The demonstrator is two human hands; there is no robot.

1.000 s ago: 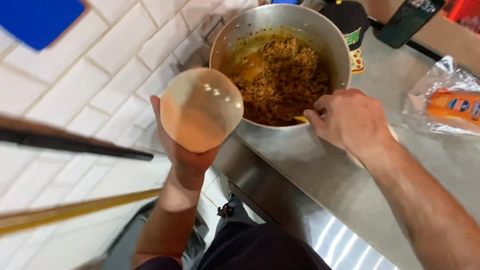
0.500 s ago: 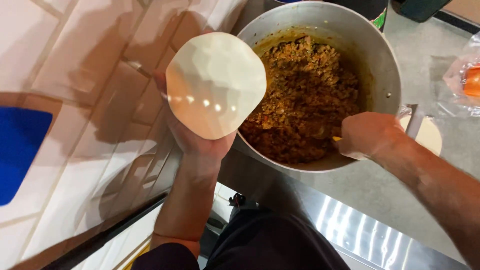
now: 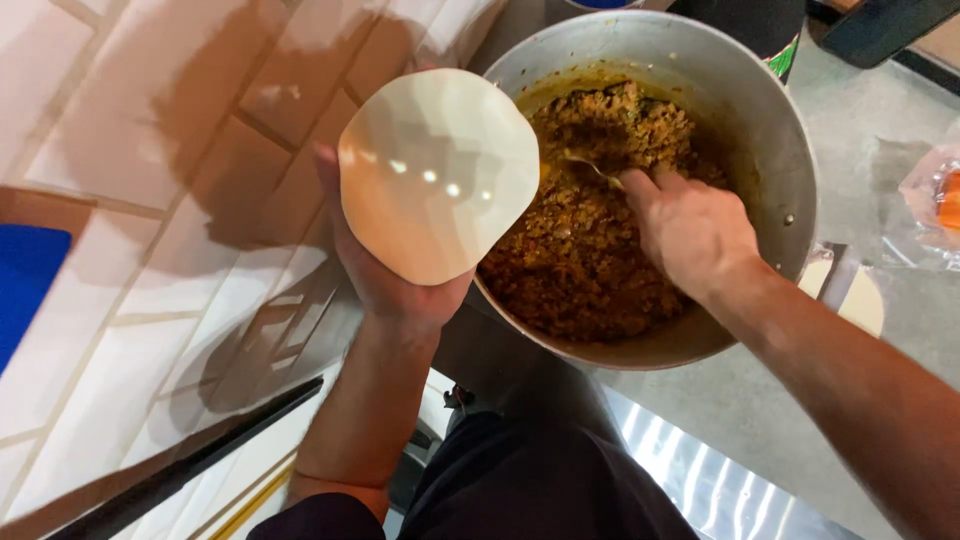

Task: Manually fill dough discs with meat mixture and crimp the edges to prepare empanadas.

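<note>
My left hand [image 3: 395, 285] holds up a thin round disc of pale dough [image 3: 438, 172], resting flat on my palm and fingers, just left of a large metal pot [image 3: 790, 170]. The pot is filled with brown minced filling [image 3: 590, 250]. My right hand [image 3: 690, 230] reaches into the pot and grips a metal spoon [image 3: 590, 168] whose bowl digs into the filling.
The pot stands on a steel counter [image 3: 740, 410]. A plastic bag with something orange [image 3: 935, 205] lies at the right edge. A dark bottle [image 3: 760, 25] stands behind the pot. White tiled floor [image 3: 130, 260] lies to the left, with a dark rod [image 3: 190, 460] across it.
My right hand has moved from the pot's right rim into the filling with the spoon. The dough disc stays on my left palm; the view has shifted closer.
</note>
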